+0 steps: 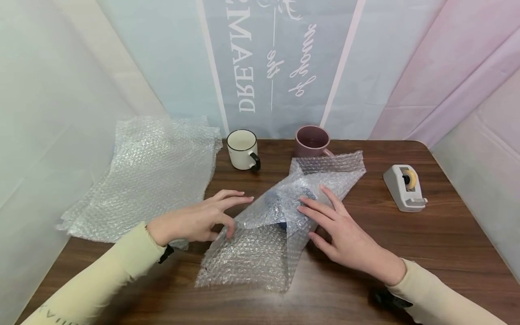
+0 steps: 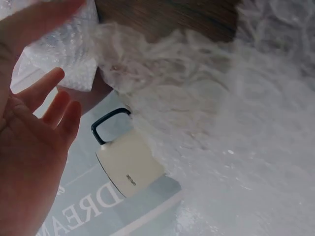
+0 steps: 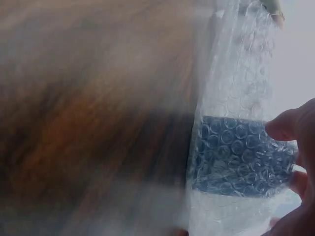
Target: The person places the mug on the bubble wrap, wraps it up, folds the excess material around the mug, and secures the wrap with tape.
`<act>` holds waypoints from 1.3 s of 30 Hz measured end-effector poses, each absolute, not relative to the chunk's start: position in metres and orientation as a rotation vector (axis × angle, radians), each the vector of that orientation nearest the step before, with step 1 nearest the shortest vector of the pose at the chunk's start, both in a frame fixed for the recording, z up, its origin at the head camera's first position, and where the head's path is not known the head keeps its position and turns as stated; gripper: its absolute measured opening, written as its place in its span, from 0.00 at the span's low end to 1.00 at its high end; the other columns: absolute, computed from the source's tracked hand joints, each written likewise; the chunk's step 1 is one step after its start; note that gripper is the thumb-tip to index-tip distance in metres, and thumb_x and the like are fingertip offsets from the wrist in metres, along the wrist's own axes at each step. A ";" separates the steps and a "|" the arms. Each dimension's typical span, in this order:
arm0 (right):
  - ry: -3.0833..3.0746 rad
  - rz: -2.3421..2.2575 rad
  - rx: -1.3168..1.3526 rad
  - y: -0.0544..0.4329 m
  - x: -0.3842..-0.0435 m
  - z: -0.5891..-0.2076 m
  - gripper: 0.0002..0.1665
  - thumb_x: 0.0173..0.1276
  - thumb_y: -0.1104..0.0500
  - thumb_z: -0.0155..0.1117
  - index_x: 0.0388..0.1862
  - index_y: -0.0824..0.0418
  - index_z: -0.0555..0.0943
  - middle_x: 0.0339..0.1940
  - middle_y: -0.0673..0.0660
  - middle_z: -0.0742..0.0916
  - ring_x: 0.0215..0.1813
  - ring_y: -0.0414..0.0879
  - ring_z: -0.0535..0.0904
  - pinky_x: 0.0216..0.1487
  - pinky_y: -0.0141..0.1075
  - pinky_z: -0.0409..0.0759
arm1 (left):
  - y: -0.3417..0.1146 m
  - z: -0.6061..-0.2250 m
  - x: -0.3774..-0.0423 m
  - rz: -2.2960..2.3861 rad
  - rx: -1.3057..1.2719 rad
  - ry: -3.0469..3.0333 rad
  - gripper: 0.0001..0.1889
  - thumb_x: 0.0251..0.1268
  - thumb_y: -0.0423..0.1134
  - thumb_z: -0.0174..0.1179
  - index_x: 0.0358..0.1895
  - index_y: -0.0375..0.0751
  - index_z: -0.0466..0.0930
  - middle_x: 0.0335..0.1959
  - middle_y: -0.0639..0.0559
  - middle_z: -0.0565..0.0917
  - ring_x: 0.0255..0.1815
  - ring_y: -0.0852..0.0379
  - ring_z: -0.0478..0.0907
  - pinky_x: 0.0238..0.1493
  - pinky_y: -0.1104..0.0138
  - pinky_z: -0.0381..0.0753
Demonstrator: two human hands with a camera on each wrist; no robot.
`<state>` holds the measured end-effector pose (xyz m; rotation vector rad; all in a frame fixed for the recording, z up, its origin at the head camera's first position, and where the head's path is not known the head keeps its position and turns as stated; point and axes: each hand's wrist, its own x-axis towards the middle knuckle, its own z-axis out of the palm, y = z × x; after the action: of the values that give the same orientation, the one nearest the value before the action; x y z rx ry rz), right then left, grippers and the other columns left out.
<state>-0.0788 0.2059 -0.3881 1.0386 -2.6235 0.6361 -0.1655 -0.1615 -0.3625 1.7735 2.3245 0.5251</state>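
Observation:
A sheet of bubble wrap (image 1: 252,259) lies diagonally on the table, folded over a blue mug-sized object (image 3: 236,155) that shows through the bubbles. My right hand (image 1: 345,234) rests on the folded layer above the blue object, fingers spread. In the right wrist view, its thumb and fingertips touch the wrapped object's end. At the wrap's left edge is my left hand (image 1: 199,221), its fingers loosely extended and the thumb pointing down by the lower flap. The left wrist view shows that hand's palm with nothing gripped.
Several more bubble wrap sheets (image 1: 154,180) are stacked at the left. Behind the work stand a white mug (image 1: 241,151) with a black handle and a mauve mug (image 1: 310,143). A white tape dispenser (image 1: 402,189) sits on the wooden table (image 1: 438,257) at the right.

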 end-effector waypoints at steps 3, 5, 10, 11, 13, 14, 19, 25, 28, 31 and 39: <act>-2.633 0.642 1.018 0.203 -0.078 -0.386 0.37 0.65 0.58 0.68 0.73 0.56 0.71 0.75 0.54 0.70 0.79 0.65 0.50 0.76 0.51 0.53 | -0.164 -0.363 -0.167 0.565 1.746 2.326 0.18 0.43 0.41 0.79 0.27 0.57 0.75 0.77 0.43 0.59 0.77 0.39 0.50 0.66 0.47 0.70; -2.646 0.642 1.007 0.202 -0.077 -0.385 0.39 0.62 0.60 0.71 0.73 0.56 0.70 0.75 0.53 0.70 0.78 0.63 0.52 0.74 0.51 0.57 | -0.165 -0.364 -0.168 0.638 1.726 2.313 0.17 0.45 0.50 0.76 0.27 0.57 0.73 0.76 0.44 0.61 0.76 0.40 0.51 0.66 0.45 0.67; -2.681 0.604 0.982 0.199 -0.075 -0.382 0.41 0.61 0.61 0.73 0.74 0.56 0.69 0.76 0.52 0.69 0.78 0.62 0.55 0.72 0.51 0.62 | -0.163 -0.363 -0.171 0.904 1.655 2.254 0.14 0.59 0.54 0.68 0.28 0.58 0.72 0.74 0.48 0.64 0.73 0.48 0.53 0.65 0.44 0.65; -2.685 0.599 0.979 0.199 -0.074 -0.381 0.41 0.62 0.60 0.73 0.74 0.56 0.69 0.76 0.53 0.69 0.78 0.62 0.55 0.72 0.51 0.61 | -0.160 -0.362 -0.171 0.955 1.636 2.250 0.13 0.61 0.53 0.68 0.28 0.58 0.72 0.74 0.49 0.65 0.72 0.49 0.55 0.64 0.45 0.66; -2.691 0.596 0.975 0.198 -0.073 -0.381 0.41 0.62 0.60 0.72 0.74 0.57 0.69 0.76 0.53 0.69 0.78 0.62 0.55 0.73 0.51 0.60 | -0.155 -0.360 -0.172 1.044 1.608 2.260 0.13 0.63 0.49 0.68 0.29 0.57 0.72 0.72 0.50 0.68 0.69 0.50 0.58 0.62 0.48 0.68; -2.692 0.595 0.974 0.198 -0.073 -0.381 0.41 0.62 0.60 0.72 0.74 0.57 0.69 0.76 0.53 0.69 0.78 0.62 0.55 0.73 0.51 0.59 | -0.152 -0.359 -0.171 1.080 1.592 2.273 0.12 0.63 0.47 0.68 0.29 0.56 0.72 0.71 0.52 0.69 0.68 0.51 0.59 0.62 0.49 0.68; -2.713 0.571 0.967 0.195 -0.070 -0.380 0.40 0.64 0.58 0.71 0.74 0.57 0.69 0.76 0.54 0.69 0.78 0.62 0.56 0.73 0.53 0.60 | -0.132 -0.352 -0.169 1.244 1.500 2.368 0.09 0.66 0.41 0.67 0.32 0.55 0.75 0.65 0.55 0.75 0.63 0.53 0.65 0.56 0.57 0.72; -2.751 0.505 0.959 0.189 -0.066 -0.378 0.41 0.65 0.56 0.71 0.76 0.56 0.66 0.77 0.55 0.67 0.78 0.63 0.55 0.71 0.55 0.63 | -0.105 -0.349 -0.168 1.382 1.345 2.570 0.10 0.69 0.41 0.64 0.31 0.53 0.73 0.59 0.56 0.78 0.58 0.54 0.67 0.52 0.59 0.69; -2.753 0.464 0.959 0.185 -0.064 -0.376 0.41 0.65 0.55 0.70 0.76 0.56 0.66 0.77 0.55 0.67 0.77 0.64 0.56 0.70 0.55 0.63 | -0.092 -0.349 -0.168 1.405 1.266 2.682 0.11 0.69 0.43 0.63 0.30 0.52 0.72 0.57 0.55 0.78 0.57 0.53 0.67 0.52 0.58 0.68; -2.747 0.427 0.959 0.181 -0.063 -0.374 0.39 0.66 0.54 0.69 0.75 0.58 0.68 0.76 0.57 0.69 0.75 0.64 0.58 0.69 0.55 0.65 | -0.077 -0.350 -0.167 1.410 1.221 2.794 0.12 0.70 0.44 0.62 0.30 0.49 0.71 0.55 0.52 0.79 0.55 0.51 0.67 0.54 0.57 0.67; -2.702 0.384 0.949 0.172 -0.062 -0.373 0.33 0.63 0.53 0.71 0.66 0.61 0.75 0.64 0.60 0.77 0.67 0.66 0.65 0.65 0.55 0.68 | -0.041 -0.361 -0.161 1.311 1.084 3.029 0.12 0.74 0.46 0.53 0.38 0.40 0.70 0.59 0.43 0.74 0.58 0.43 0.64 0.59 0.53 0.64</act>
<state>-0.0617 0.1719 -0.3731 0.9489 -2.7022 0.3843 -0.1608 -0.0413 -0.3608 1.0845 3.0291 1.3114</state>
